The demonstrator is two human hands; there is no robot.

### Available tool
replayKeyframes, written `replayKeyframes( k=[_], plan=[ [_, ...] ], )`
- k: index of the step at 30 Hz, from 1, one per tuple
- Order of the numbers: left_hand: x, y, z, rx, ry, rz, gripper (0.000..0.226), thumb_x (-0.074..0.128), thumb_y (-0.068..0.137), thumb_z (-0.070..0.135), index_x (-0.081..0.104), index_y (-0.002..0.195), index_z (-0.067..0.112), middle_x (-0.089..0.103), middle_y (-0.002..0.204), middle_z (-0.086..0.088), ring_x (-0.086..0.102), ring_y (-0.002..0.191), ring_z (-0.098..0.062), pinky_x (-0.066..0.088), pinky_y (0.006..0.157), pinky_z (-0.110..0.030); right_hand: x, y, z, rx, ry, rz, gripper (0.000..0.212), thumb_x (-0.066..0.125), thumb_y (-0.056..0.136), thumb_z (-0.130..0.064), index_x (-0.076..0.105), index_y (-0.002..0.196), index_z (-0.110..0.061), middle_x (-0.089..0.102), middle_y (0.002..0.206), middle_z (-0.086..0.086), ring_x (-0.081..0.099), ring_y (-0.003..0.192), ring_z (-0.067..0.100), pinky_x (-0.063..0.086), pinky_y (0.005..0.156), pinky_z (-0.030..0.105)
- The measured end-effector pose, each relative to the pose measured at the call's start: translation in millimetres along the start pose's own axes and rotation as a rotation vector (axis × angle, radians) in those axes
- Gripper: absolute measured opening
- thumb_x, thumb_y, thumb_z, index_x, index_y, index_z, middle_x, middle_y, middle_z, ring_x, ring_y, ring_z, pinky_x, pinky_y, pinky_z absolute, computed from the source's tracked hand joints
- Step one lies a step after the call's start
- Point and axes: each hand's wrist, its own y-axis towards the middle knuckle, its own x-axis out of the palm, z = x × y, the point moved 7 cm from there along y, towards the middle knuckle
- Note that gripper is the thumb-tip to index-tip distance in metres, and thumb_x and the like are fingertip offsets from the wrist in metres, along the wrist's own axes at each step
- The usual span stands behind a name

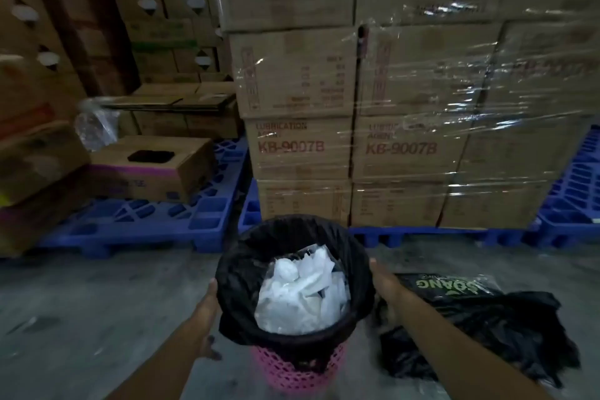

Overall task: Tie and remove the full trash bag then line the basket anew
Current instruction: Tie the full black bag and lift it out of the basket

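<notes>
Black bag (246, 273) still lines the pink basket (292, 370); left hand (207, 302) and right hand (384, 282) flank its rim, fingers seemingly open, holding nothing. Next: gather and knot.

I'm looking into a warehouse storeroom: a tall stack of shrink-wrapped brown cardboard cartons (373, 101) printed "KB-9007B" sits on blue plastic pallets (146, 217). Left of that stack rise more brown boxes (168, 26); before it lies a bare grey concrete floor (97, 302).
</notes>
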Motion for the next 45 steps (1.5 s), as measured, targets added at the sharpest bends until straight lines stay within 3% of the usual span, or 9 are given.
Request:
replayKeyframes(
  k=[4,9,15,24,26,31,34,40,45],
  plan=[
    [14,16,-14,-0.097,-0.185,-0.241,0.113,0.047,0.064,0.087,0.036,0.143,0.007,0.045,0.143,-0.018,0.052,0.116,-0.042,0.046,0.088,-0.061,8,-21,13,0.07,0.074,-0.158,0.074,0.041,0.08,-0.075,0.062,0.097,-0.007,0.064,0.1,0.015,0.065,0.089,0.034,0.06,0.06,0.039],
    [11,27,-11,-0.004,-0.287,-0.319,0.089,0.061,0.07,0.072,0.057,0.121,-0.001,0.063,0.107,-0.014,0.059,0.093,-0.034,0.052,0.074,-0.047,-4,-23,-3,-0.046,0.034,-0.079,0.041,0.059,0.089,-0.044,0.063,0.098,-0.005,0.067,0.103,0.013,0.065,0.08,0.025,0.054,0.042,0.026],
    [7,11,3,0.1,-0.342,-0.265,0.057,0.062,0.082,0.052,0.06,0.095,-0.004,0.063,0.087,-0.015,0.06,0.075,-0.028,0.055,0.035,-0.036,-8,-36,-18,-0.083,-0.095,-0.027,0.022,0.07,0.083,-0.013,0.062,0.095,0.004,0.067,0.092,0.016,0.066,0.075,0.026,0.051,0.037,0.024],
    [-8,0,20,0.172,-0.243,-0.203,0.03,0.06,0.093,0.019,0.052,0.069,0.002,0.056,0.04,-0.01,0.048,0.038,-0.017,0.033,0.024,-0.012,13,-48,-30,-0.069,0.068,-0.103,0.015,0.045,0.095,0.005,0.052,0.081,0.004,0.051,0.071,0.015,0.052,0.025,0.012,0.04,0.027,0.015],
    [-16,-1,27,0.163,-0.343,-0.194,0.027,0.058,0.094,0.012,0.052,0.07,0.001,0.058,0.065,-0.014,0.048,0.054,-0.018,0.044,0.029,-0.018,7,-47,-29,-0.061,0.132,-0.094,0.015,0.047,0.093,0.004,0.053,0.08,0.003,0.05,0.07,0.015,0.052,0.03,0.012,0.04,0.027,0.015],
    [-21,-13,53,0.393,-0.451,-0.106,0.031,0.054,0.096,0.02,0.056,0.119,0.0,0.055,0.122,-0.014,0.057,0.114,-0.028,0.046,0.099,-0.034,-9,-43,-34,-0.161,0.259,0.037,0.012,0.056,0.083,0.008,0.055,0.075,-0.002,0.058,0.081,0.016,0.05,0.055,0.021,0.048,0.04,0.022],
    [-14,-19,71,0.521,-0.441,-0.1,0.049,0.065,0.089,0.03,0.055,0.124,-0.002,0.06,0.127,-0.016,0.059,0.115,-0.032,0.049,0.092,-0.041,-5,-41,-43,-0.217,0.424,0.004,0.014,0.07,0.078,-0.004,0.06,0.088,-0.002,0.063,0.101,0.017,0.063,0.083,0.032,0.056,0.088,0.043],
    [-16,-46,106,0.752,-0.332,0.31,0.016,0.064,0.088,0.02,0.054,0.087,0.008,0.062,0.101,-0.02,0.059,0.093,-0.036,0.049,0.088,-0.046,-14,-11,-70,-0.261,0.636,0.114,0.031,0.064,0.078,-0.001,0.06,0.109,0.001,0.065,0.104,0.017,0.065,0.079,0.032,0.056,0.044,0.035],
    [-5,-63,138,0.982,-0.216,0.395,0.011,0.06,0.09,0.008,0.051,0.096,0.012,0.06,0.104,-0.01,0.058,0.099,-0.028,0.045,0.087,-0.035,-18,-14,-106,-0.465,0.574,0.165,0.021,0.066,0.077,0.001,0.064,0.097,-0.003,0.061,0.093,0.013,0.057,0.081,0.026,0.054,0.073,0.039]
  ],
)
